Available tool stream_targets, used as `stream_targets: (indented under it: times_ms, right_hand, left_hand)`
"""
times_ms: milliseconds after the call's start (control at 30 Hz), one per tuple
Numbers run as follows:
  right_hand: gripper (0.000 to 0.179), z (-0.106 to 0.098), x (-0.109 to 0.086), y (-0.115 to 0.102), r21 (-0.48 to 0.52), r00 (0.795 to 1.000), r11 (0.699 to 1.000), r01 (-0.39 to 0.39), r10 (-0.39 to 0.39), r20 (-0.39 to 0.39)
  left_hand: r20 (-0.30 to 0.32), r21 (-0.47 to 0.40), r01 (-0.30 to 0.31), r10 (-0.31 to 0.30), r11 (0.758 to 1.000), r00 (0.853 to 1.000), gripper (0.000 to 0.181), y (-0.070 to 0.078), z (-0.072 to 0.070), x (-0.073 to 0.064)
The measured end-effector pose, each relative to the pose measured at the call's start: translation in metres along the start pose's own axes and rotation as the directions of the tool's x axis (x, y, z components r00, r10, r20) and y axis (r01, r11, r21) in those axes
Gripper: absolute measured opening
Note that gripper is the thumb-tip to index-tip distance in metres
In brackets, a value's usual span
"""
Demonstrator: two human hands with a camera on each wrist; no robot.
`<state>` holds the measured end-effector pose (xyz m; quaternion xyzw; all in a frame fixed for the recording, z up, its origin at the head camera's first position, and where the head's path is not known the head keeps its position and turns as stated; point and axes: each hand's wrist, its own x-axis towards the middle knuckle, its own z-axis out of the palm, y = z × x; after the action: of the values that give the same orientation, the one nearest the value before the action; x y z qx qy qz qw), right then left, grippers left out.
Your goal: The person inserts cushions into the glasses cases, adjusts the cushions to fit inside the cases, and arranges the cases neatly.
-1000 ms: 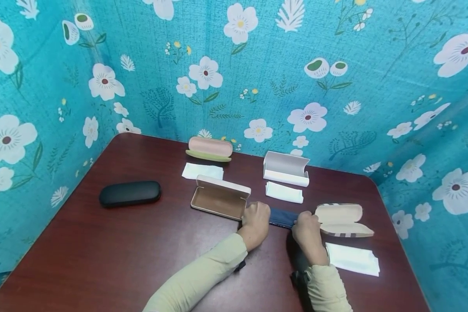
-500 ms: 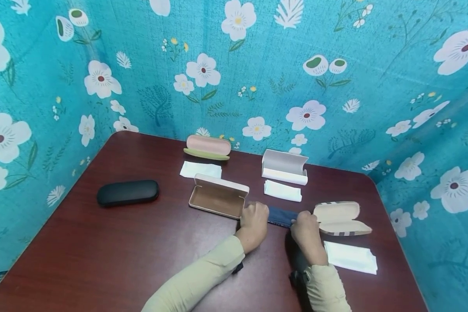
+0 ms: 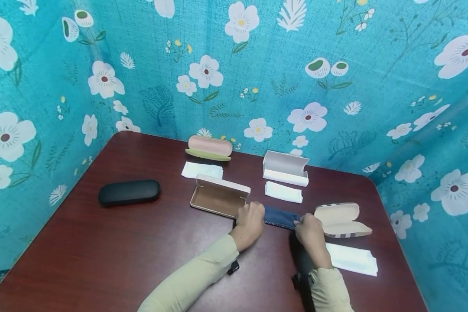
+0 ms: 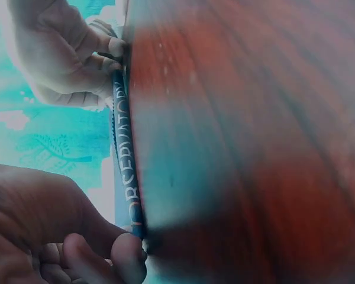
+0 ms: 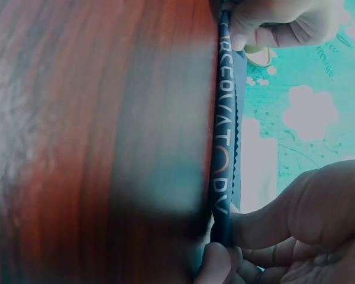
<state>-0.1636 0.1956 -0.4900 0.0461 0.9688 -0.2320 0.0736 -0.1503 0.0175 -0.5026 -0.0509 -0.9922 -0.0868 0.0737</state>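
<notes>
A folded dark blue glasses cloth (image 3: pixel 280 217) lies on the table between my two hands, its near edge showing white lettering. My left hand (image 3: pixel 249 222) pinches the cloth's left end between thumb and fingers, close to an open glasses case (image 3: pixel 218 200) with a brown lining. At the other end my right hand (image 3: pixel 311 236) holds the cloth with thumb and fingertips, beside an open cream-lined case (image 3: pixel 339 219). In the right wrist view, the lettered edge of the cloth (image 5: pixel 223 118) runs straight between both hands.
A closed black glasses case (image 3: pixel 129 193) lies at left. Along the back stand an open green case (image 3: pixel 208 148) and an open white case (image 3: pixel 284 169). White folded cloths (image 3: pixel 202 170), (image 3: pixel 284 192) and another white cloth (image 3: pixel 352 258) lie before the cases.
Both hands have drawn slightly apart along the blue cloth, the left one to the left and the right one to the right. The cases and white cloths stay put.
</notes>
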Motion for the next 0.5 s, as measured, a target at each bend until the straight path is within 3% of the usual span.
stream_targets:
  times_ms: [233,500]
  right_hand:
    - [0.022,-0.001,-0.007,0.006,0.025,1.0,1.0,-0.016,0.016,-0.019]
    - [0.017,-0.006,-0.008,0.005,0.127,1.0,0.992,-0.024,0.023,0.014]
  left_hand:
    - [-0.006,-0.107,-0.026,0.025,0.994,1.0,0.019,-0.006,-0.003,-0.006]
    - [-0.063,-0.225,-0.038,0.024,0.974,0.998,0.026,-0.014,-0.011,-0.006]
